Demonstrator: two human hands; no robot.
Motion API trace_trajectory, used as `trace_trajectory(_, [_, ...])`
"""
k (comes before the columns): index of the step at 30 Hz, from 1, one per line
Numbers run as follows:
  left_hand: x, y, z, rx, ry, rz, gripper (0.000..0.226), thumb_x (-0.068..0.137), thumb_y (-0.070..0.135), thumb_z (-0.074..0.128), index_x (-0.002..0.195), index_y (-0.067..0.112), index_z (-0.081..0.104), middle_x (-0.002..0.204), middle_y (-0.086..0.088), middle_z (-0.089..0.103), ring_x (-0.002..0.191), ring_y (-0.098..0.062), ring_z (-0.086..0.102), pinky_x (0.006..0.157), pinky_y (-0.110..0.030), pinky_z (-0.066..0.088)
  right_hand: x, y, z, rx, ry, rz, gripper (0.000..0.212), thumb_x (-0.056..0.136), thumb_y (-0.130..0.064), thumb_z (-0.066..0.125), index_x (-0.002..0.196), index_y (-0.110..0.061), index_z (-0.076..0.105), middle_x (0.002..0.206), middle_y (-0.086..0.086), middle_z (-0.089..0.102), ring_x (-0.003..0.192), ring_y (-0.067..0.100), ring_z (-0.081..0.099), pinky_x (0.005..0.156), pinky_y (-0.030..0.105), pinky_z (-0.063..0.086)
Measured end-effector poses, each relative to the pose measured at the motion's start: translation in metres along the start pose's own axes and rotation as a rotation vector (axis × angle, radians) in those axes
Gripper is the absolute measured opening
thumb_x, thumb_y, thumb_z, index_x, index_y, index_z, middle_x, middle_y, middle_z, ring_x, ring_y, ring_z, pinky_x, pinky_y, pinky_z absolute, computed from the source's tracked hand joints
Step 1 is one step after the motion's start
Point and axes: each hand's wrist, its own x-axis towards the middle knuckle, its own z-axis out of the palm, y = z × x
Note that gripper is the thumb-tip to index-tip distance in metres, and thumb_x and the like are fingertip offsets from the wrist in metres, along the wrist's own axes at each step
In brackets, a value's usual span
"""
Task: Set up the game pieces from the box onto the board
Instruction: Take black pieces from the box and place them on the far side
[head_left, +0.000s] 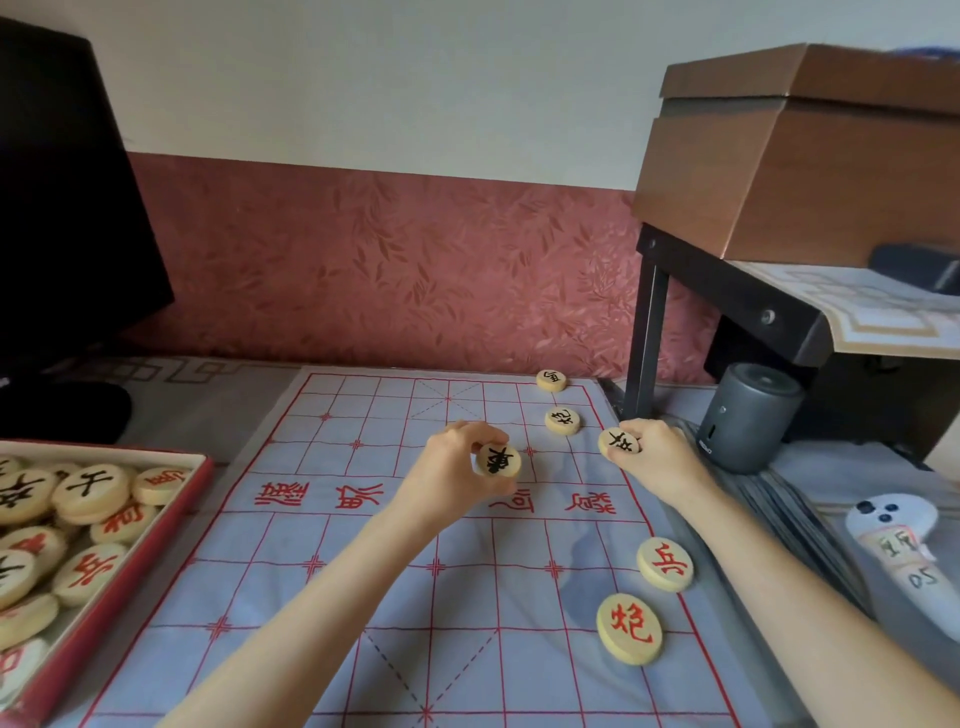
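Left grip (460, 467) pinching, right grip (655, 460) pinching

Six pieces (629, 629) at board (467, 597), perhaps a dozen in box (127, 571)

One wide-angle camera, worn on the person's head, looks forward and down from close above the board (291, 571), facing the wall (415, 260) beyond its far edge.

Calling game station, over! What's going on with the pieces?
Left hand holds black-lettered piece over board middle. Right hand pinches second black-lettered piece at its right edge. Four placed pieces along right side; box holds plenty more. Nothing blocking.
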Motion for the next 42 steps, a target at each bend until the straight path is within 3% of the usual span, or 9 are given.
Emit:
trace_trajectory(2, [-0.002, -0.001, 0.001, -0.009, -0.004, -0.001, 0.05, 0.07, 0.021, 0.078, 0.116, 0.019, 0.06, 0.116, 0.0, 0.057, 0.097, -0.006, 0.05, 0.073, -0.003, 0.037, 0.001, 0.001, 0.002, -0.031, -0.014, 0.008, 0.01, 0.081, -0.023, 0.064, 0.077, -0.015, 0.059, 0.076, 0.003, 0.054, 0.076, 0.023, 0.052, 0.055, 0.03, 0.036])
trace_trajectory(4, [-0.003, -0.001, 0.002, -0.007, -0.007, 0.007, 0.05, 0.07, 0.021, 0.078, 0.117, 0.019, 0.06, 0.116, -0.001, 0.058, 0.099, -0.007, 0.051, 0.076, -0.004, 0.037, 0.001, 0.004, 0.005, -0.074, -0.031, 0.003, 0.021, 0.083, -0.024, 0.062, 0.095, -0.006, 0.064, 0.087, 0.01, 0.056, 0.089, 0.027, 0.052, 0.067, 0.033, 0.038])
trace_trajectory(7, [-0.006, 0.0, 0.001, -0.011, -0.004, 0.014, 0.05, 0.071, 0.021, 0.078, 0.117, 0.018, 0.06, 0.116, -0.001, 0.058, 0.102, -0.009, 0.052, 0.08, -0.008, 0.038, -0.004, 0.003, 0.004, -0.098, -0.02, 0.009, 0.046, 0.087, -0.028, 0.061, 0.127, -0.007, 0.054, 0.118, 0.014, 0.058, 0.114, 0.033, 0.049, 0.089, 0.038, 0.042])
trace_trajectory(9, [-0.007, 0.003, 0.0, -0.018, 0.0, 0.02, 0.05, 0.07, 0.022, 0.078, 0.117, 0.019, 0.06, 0.116, 0.0, 0.058, 0.102, -0.009, 0.052, 0.079, -0.006, 0.038, -0.01, 0.001, -0.001, -0.072, -0.002, 0.009, 0.049, 0.086, -0.03, 0.063, 0.129, -0.009, 0.053, 0.122, 0.012, 0.056, 0.115, 0.031, 0.05, 0.093, 0.038, 0.042])
trace_trajectory(21, [-0.044, 0.048, 0.018, -0.156, -0.1, 0.087, 0.047, 0.067, 0.025, 0.08, 0.111, 0.022, 0.062, 0.113, 0.002, 0.061, 0.102, -0.01, 0.057, 0.092, -0.025, 0.048, -0.072, -0.009, -0.041, 0.307, 0.021, -0.044, 0.025, 0.088, -0.015, 0.062, 0.113, -0.013, 0.064, 0.104, -0.002, 0.064, 0.1, 0.013, 0.057, 0.089, 0.025, 0.041])
trace_trajectory(25, [-0.065, 0.069, 0.031, -0.156, -0.165, 0.153, 0.049, 0.067, 0.027, 0.081, 0.111, 0.023, 0.062, 0.112, 0.005, 0.061, 0.101, -0.007, 0.056, 0.091, -0.02, 0.046, -0.092, -0.005, -0.052, 0.354, 0.048, -0.056, 0.023, 0.088, -0.01, 0.062, 0.11, -0.013, 0.066, 0.1, -0.001, 0.065, 0.096, 0.012, 0.059, 0.09, 0.022, 0.044])
trace_trajectory(33, [-0.118, 0.099, 0.07, -0.188, -0.336, 0.241, 0.051, 0.066, 0.025, 0.082, 0.113, 0.02, 0.062, 0.106, 0.008, 0.055, 0.088, 0.007, 0.047, 0.079, 0.001, 0.033, -0.131, 0.006, -0.07, 0.394, 0.047, -0.038, 0.021, 0.089, -0.009, 0.059, 0.11, -0.007, 0.066, 0.098, 0.005, 0.066, 0.086, 0.007, 0.059, 0.072, -0.003, 0.04])
trace_trajectory(40, [-0.136, 0.109, 0.087, -0.155, -0.428, 0.276, 0.052, 0.066, 0.027, 0.081, 0.114, 0.022, 0.062, 0.108, 0.012, 0.056, 0.101, 0.0, 0.048, 0.081, 0.003, 0.031, -0.157, 0.013, -0.073, 0.367, -0.005, -0.045, 0.023, 0.09, -0.009, 0.059, 0.112, -0.008, 0.065, 0.101, 0.005, 0.067, 0.077, -0.011, 0.057, 0.07, -0.003, 0.039])
trace_trajectory(42, [-0.138, 0.111, 0.09, -0.144, -0.444, 0.289, 0.053, 0.066, 0.027, 0.081, 0.115, 0.022, 0.062, 0.11, 0.01, 0.056, 0.105, -0.004, 0.049, 0.089, -0.004, 0.035, -0.161, 0.014, -0.073, 0.353, -0.01, -0.045, 0.024, 0.09, -0.011, 0.059, 0.113, -0.009, 0.065, 0.101, 0.003, 0.066, 0.08, -0.009, 0.056, 0.07, -0.004, 0.039])
